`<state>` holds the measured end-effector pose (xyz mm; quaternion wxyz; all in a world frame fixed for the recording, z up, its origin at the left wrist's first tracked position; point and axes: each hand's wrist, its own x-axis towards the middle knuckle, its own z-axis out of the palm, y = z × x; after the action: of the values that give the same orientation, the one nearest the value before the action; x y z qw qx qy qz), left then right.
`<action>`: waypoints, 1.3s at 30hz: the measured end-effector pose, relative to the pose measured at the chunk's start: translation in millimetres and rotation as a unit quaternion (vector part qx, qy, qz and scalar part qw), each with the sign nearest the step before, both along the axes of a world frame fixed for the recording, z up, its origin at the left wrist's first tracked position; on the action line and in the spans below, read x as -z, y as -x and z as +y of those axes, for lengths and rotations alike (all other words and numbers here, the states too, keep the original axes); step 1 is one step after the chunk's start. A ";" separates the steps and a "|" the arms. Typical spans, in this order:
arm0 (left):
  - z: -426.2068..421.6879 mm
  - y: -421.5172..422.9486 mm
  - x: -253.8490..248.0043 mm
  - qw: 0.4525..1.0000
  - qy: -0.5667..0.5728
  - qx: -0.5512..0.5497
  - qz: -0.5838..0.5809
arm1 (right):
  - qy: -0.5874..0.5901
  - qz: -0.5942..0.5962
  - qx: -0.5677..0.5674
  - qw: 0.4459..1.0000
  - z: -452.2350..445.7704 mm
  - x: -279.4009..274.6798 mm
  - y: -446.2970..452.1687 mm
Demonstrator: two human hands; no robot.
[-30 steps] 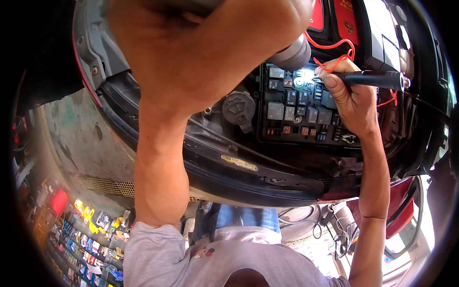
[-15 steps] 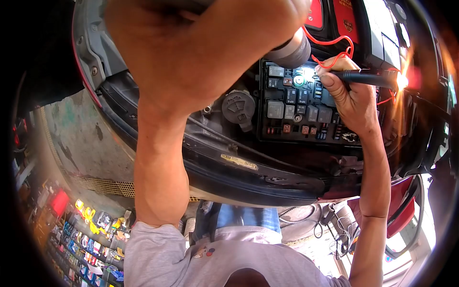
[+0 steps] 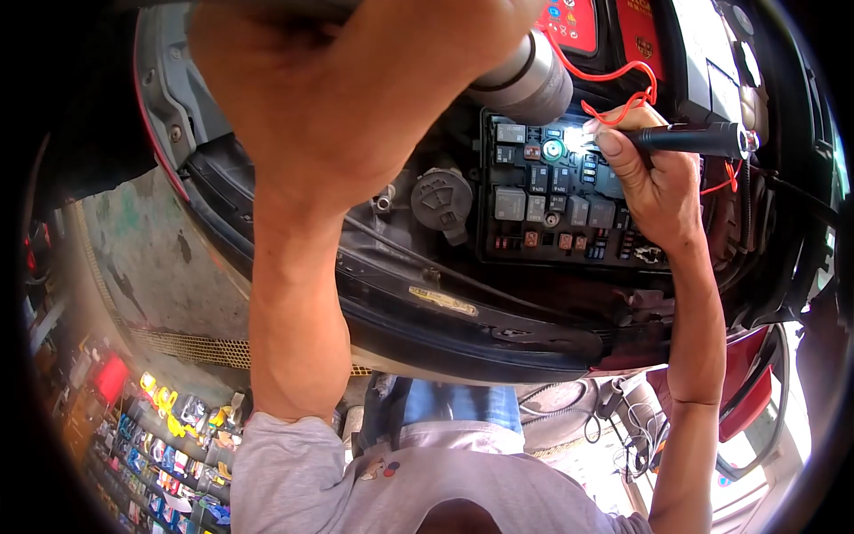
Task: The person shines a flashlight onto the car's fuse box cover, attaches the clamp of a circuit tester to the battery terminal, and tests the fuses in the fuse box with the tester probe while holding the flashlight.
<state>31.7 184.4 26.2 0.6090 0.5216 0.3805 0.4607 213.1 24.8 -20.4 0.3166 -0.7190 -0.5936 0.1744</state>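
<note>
My left hand [image 3: 356, 98] fills the upper left, close to the camera, closed around a grey cylindrical tool [image 3: 534, 84]; most of its fingers are hidden. The tool's round end hangs over the upper edge of a black fuse box [image 3: 556, 240] with relays and fuses. On the box's right side, my right hand [image 3: 654, 173] pinches a black pen-shaped light [image 3: 685, 139] between thumb and fingers. A bright white glow covers the fuses by its left end. A red wire [image 3: 614, 77] runs down to the fingertips of my right hand.
A round washer-fluid cap [image 3: 440, 200] lies left of the fuse box. Behind it is a battery with red labels [image 3: 640, 36]. The car's front edge [image 3: 445, 334] curves below. Shelves of colourful goods [image 3: 169, 454] stand at lower left, a red car door [image 3: 747, 405] at lower right.
My left hand and the grey tool have shifted slightly left. My right hand stays in place with the light, whose flare at the right end has gone since half a second ago.
</note>
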 end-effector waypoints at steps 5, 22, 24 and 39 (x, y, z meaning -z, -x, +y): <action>0.3 6.4 -2.4 0.998 -0.009 0.040 -0.055 | -0.010 0.013 -0.006 1.000 0.6 2.9 -0.9; 2.6 -2.5 -5.0 1.000 -0.015 -0.018 -0.001 | -0.011 0.047 0.015 0.999 -2.6 -2.8 -0.1; 9.1 8.1 4.7 0.997 -0.035 0.022 -0.066 | 0.015 0.034 0.004 0.999 -4.2 -9.8 -2.4; -4.2 8.6 16.1 0.983 -0.123 0.132 0.044 | 0.028 0.083 -0.054 0.995 -13.3 -8.5 -15.5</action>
<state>23.1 180.2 10.1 0.5782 0.6578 0.2755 0.3964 228.6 11.4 -11.9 0.3344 -0.6774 -0.5983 0.2672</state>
